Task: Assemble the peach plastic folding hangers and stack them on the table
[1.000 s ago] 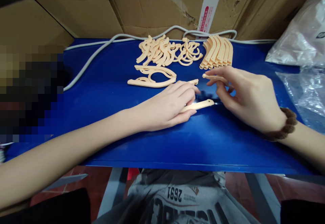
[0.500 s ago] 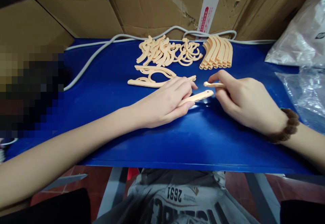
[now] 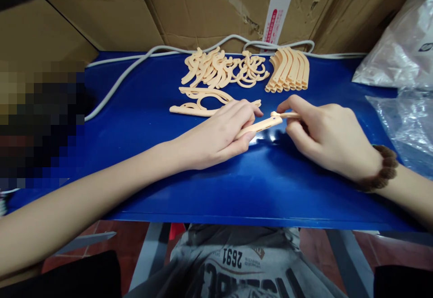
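Note:
My left hand is closed around a peach plastic hanger arm, pinched between thumb and fingers, with its holed end pointing right. In my right hand a thinner peach hanger piece is pinched between thumb and forefinger. Its knobbed tip appears to touch the end of the hanger arm; whether it sits inside cannot be made out. My right fingers hide its other end. Just behind my left hand lie folding hanger parts, partly covered by that hand.
At the back of the blue table lie a heap of curved hanger pieces, a tangle of hooks and a row of hanger arms. A white cable runs behind them. Cardboard boxes stand behind; plastic bags lie right.
The two held pieces have come together, the thin piece's tip now at the hanger arm's end. The hanger arm has turned slightly, showing more of its slotted side.

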Motion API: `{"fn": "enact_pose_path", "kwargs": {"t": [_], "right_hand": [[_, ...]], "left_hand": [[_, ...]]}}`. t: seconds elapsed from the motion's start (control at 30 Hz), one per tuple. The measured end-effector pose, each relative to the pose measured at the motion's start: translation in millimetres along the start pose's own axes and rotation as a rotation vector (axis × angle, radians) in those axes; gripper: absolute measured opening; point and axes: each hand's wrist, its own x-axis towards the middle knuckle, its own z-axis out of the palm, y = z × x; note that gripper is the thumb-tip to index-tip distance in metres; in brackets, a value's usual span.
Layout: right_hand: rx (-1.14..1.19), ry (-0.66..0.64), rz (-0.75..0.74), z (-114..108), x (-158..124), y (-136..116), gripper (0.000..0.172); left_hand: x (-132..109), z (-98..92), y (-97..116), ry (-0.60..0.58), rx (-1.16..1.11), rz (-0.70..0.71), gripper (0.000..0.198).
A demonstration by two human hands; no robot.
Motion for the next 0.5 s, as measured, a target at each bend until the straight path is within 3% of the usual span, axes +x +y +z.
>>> {"fn": "enact_pose_path", "kwargs": {"t": [0.1, 0.17, 0.5], "right_hand": [[0.035, -0.06, 0.071, -1.0, 1.9, -4.5, 0.032], [0.068, -0.081, 0.099, -0.8, 3.2, -7.0, 0.035], [0.207, -0.085, 0.046, -0.3, 3.3, -3.5, 0.06]], "left_hand": [[0.0, 0.5, -1.1, 0.003, 0.02, 0.016, 0.004], [0.2, 0.9, -1.9, -0.004, 0.037, 0.043, 0.011], [0.4, 0.5, -1.2, -0.073, 0.067, 0.05, 0.022]]}}
